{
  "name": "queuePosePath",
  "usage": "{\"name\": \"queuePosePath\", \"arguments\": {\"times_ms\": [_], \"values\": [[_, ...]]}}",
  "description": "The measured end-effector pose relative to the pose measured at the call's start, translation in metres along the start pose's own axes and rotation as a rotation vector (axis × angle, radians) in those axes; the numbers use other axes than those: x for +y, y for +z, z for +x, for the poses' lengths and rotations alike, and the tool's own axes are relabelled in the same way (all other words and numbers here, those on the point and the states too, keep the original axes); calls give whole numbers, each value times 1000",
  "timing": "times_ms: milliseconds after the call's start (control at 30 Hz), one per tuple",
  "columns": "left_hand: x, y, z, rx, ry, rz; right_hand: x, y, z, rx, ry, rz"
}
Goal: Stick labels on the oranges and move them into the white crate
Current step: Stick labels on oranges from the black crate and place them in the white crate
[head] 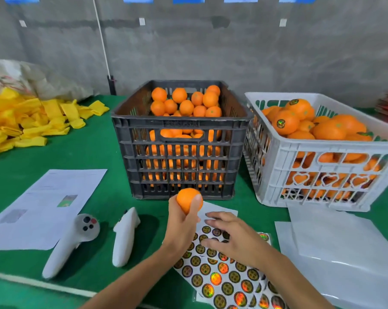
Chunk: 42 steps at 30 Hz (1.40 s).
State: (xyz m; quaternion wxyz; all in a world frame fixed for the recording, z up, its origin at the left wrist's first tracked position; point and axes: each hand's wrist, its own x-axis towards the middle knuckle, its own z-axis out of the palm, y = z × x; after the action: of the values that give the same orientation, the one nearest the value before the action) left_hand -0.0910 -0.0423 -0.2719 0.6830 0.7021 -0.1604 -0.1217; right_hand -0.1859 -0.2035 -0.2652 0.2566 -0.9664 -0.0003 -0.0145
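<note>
I count two crates, a black crate [179, 139] on the left and a white crate [322, 166] on the right, each holding more oranges than I can count. One orange [187, 199] sits in my hand. Two white controllers [77, 237] lie near left, beside one printed sheet [43, 206].

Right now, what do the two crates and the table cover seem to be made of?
Black crate: looks like moulded plastic, matt, with slotted walls and a cut-out handle. White crate: likely plastic too, slightly glossy, with heart-shaped openings. Table cover: probably green felt or similar cloth; flat and without shine.
</note>
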Motion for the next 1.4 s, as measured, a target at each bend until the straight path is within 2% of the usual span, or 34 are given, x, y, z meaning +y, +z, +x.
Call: {"name": "queuePosePath", "arguments": {"times_ms": [400,533,667,833,900,1000,1067,1167,1300,1400], "values": [[-13,0,3,37,6,-51,-11,-10,3,42,-154,-342],[-14,1,4,30,2,-47,-15,-10,1,87,-207,-373],[-12,2,1,22,4,-50,-14,-6,1,157,-148,-213],[-7,1,1,-4,9,21,-12,-1,8,243,49,175],[-6,0,3,-25,8,47,-14,-4,14,363,173,348],[-3,0,3,-71,15,72,-24,-17,29,631,254,305],[3,0,4,-87,8,64,-36,-24,35,737,197,163],[17,0,6,-115,32,-4,-56,-26,36,761,74,-12],[39,-1,8,-138,85,-63,-63,-38,31,729,-62,103],[64,0,12,-116,74,-89,-67,-54,25,596,-137,138]]}}
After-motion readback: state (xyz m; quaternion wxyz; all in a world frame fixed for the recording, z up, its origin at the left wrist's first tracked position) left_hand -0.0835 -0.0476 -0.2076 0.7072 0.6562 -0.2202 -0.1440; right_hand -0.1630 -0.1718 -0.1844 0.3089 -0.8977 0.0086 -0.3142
